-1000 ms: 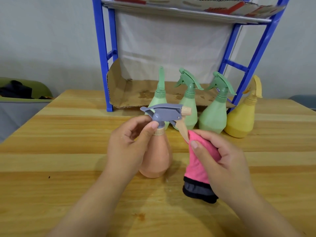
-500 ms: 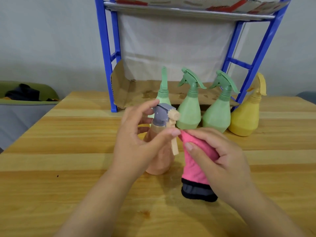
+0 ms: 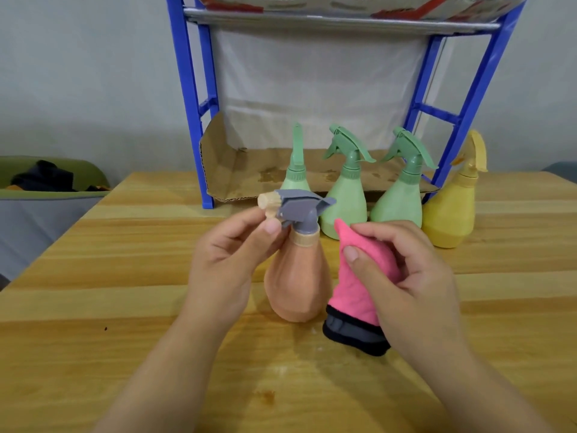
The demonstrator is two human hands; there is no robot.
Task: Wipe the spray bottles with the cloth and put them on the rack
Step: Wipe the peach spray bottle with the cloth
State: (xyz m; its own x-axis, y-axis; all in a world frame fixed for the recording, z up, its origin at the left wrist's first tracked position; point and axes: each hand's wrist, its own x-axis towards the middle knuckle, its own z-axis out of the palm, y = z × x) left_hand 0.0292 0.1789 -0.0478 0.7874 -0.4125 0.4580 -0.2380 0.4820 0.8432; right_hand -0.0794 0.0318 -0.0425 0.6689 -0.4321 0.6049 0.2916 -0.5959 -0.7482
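A peach spray bottle (image 3: 298, 282) with a grey trigger head stands on the wooden table (image 3: 93, 276), its nozzle pointing left. My left hand (image 3: 228, 260) pinches the grey head between thumb and fingers. My right hand (image 3: 406, 276) grips a pink cloth (image 3: 359, 285) with a dark hem, held just right of the bottle. Behind stand three green spray bottles (image 3: 345, 198) and a yellow one (image 3: 449, 210), in front of the blue rack (image 3: 190, 104).
Stained cardboard (image 3: 249, 173) lines the rack's bottom shelf, and a higher shelf bar crosses the top. A green bin (image 3: 53, 182) with dark items sits off the table's left edge. A grey wall is behind.
My left hand has turned the peach bottle so its nozzle swung from pointing right, through facing me, to pointing left. The cloth hand stayed close beside it.
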